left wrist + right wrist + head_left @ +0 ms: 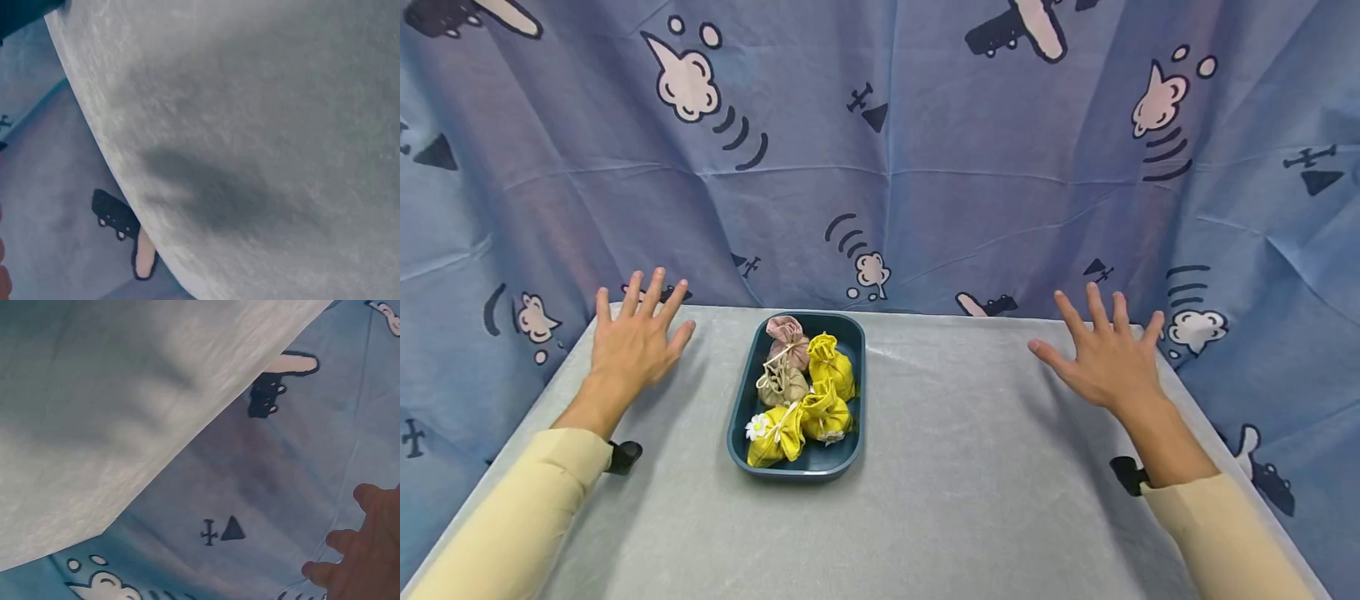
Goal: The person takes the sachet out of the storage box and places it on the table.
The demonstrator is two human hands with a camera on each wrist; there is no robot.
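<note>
My left hand is spread with straight fingers above the table's left side, holding nothing. On the right, my right hand is likewise spread in the air, its shadow falling on the table. Between them, nearer the left hand, stands a dark teal tray. Inside it lie small drawstring pouches: a pink one, a beige one and several yellow ones. A white daisy decorates the yellow pouch at the front left. Fingers of the right hand show in the right wrist view.
A light grey cloth covers the table. Its far edge meets a blue curtain printed with planes and clouds, which also hangs along both sides. Each wrist wears a black strap mount. In the left wrist view, a corner of the tray shows.
</note>
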